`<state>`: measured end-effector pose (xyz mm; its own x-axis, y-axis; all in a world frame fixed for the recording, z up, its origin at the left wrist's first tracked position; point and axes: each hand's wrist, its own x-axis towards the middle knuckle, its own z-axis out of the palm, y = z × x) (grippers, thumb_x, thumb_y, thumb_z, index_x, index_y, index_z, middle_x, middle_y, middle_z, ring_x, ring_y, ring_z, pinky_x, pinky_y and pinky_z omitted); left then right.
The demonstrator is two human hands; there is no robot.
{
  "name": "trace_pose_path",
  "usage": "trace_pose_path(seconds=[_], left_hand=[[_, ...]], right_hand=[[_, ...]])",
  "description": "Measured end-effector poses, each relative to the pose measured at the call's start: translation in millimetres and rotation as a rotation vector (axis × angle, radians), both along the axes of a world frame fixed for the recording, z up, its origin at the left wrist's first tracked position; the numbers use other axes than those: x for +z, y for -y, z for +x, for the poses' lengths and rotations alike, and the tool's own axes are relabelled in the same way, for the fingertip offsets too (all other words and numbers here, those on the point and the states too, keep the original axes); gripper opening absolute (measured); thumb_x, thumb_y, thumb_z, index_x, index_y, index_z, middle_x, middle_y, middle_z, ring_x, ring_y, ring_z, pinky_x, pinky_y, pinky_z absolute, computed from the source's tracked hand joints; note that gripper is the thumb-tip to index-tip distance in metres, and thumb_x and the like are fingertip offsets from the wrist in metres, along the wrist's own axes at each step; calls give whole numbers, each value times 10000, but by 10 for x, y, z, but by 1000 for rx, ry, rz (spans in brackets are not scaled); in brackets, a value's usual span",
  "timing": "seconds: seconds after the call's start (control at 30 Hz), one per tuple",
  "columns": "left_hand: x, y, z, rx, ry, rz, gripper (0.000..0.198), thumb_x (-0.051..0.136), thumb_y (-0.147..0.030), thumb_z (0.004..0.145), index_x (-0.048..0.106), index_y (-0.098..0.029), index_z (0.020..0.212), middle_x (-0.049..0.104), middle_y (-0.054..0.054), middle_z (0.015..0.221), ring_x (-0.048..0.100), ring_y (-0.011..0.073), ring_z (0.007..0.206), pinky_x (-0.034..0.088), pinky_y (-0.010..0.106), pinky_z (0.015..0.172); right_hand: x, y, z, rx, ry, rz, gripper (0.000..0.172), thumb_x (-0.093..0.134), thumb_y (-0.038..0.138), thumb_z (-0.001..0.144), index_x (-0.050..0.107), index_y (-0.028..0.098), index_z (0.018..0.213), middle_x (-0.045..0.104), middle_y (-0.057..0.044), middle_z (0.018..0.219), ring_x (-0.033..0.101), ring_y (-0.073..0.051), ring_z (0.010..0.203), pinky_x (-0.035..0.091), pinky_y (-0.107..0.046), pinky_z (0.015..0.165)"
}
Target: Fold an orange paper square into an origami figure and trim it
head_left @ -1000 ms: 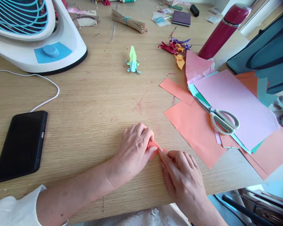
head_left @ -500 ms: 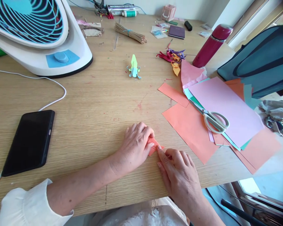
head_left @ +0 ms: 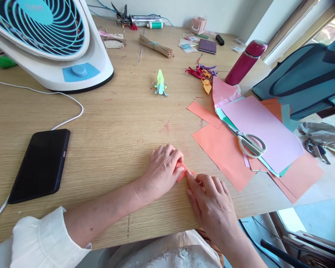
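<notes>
A small piece of folded orange paper (head_left: 181, 176) lies near the table's front edge, partly covered by my fingers. My left hand (head_left: 164, 169) is closed over its left side, thumb pressing on top and fingers curled round the far edge. From the right, my right hand (head_left: 213, 203) comes in with its index fingertip pressed on the paper beside my left thumb. The other fingers of that hand are bent, and its thumb sits lower. Farther back stands a folded yellow-green and light blue paper figure (head_left: 160, 82).
White-handled scissors (head_left: 252, 145) rest on a lilac sheet (head_left: 270, 130) over several coloured sheets at right. Behind them are a magenta flask (head_left: 244, 65) and a blue-grey bag (head_left: 301, 80). A phone (head_left: 40, 165) and a fan (head_left: 80, 70) occupy the left. A stick bundle (head_left: 156, 46) lies far back.
The camera view has shifted slightly, so the background sits a little lower. Both hands keep almost the same hold on the folded orange paper.
</notes>
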<state>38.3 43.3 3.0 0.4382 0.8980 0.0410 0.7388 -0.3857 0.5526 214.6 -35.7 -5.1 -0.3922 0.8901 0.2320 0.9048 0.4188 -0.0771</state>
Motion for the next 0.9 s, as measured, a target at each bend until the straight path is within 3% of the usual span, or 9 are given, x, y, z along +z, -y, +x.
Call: trace_pose_path(seconds=[0.27, 0.9], left_hand=[[13, -3, -3, -11, -19, -3, 40, 588, -183, 915, 572, -197, 949, 556, 49, 1027, 518, 231, 990, 412, 403, 885], [-10, 5, -12, -13, -3, 7, 25, 573, -173, 922, 560, -193, 928, 565, 50, 1044, 513, 229, 1000, 403, 395, 885]], right_hand=[[32, 15, -42, -1, 81, -21, 467, 502, 189, 959, 485, 216, 1425, 625, -97, 1038, 515, -244, 836, 399, -385, 701], [-25, 106, -43, -60, 0, -14, 378, 461, 222, 991, 521, 139, 1355, 606, -116, 1030, 525, -257, 862, 426, -400, 715]])
